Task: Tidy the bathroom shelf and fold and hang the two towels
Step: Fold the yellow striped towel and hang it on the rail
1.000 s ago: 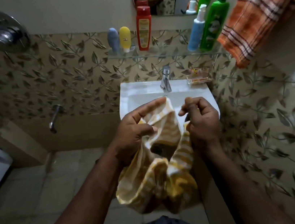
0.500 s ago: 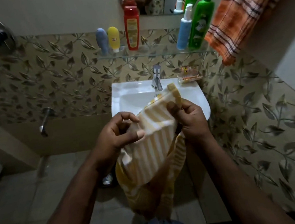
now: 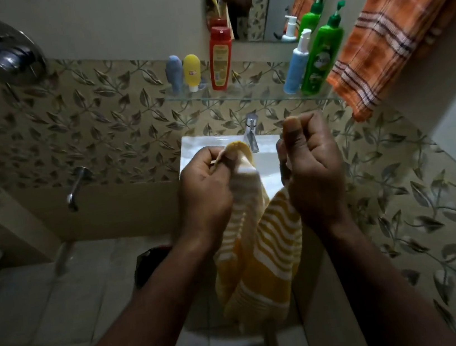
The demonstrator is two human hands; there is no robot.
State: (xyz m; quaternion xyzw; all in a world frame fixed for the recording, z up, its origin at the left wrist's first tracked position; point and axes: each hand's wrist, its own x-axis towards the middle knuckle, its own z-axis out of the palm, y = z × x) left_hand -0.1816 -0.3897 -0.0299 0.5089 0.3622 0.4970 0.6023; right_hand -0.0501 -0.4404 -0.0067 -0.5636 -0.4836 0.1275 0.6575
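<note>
Five bottles stand upright on the glass shelf (image 3: 242,94), so that part looks tidied. The left hand (image 3: 208,187) pinches a corner of the yellow striped towel (image 3: 257,245), which hangs unfolded over the sink; the right hand (image 3: 311,167) is clenched on its other edge. The orange towel (image 3: 393,23), second of two, already hangs at right.

We found no fully legible text. The green pump bottle (image 3: 322,57), upper right of the frame, bore white lettering too blurred to read. The red bottle (image 3: 220,59) and yellow tube (image 3: 192,70), upper centre, carried labels we could not make out.
</note>
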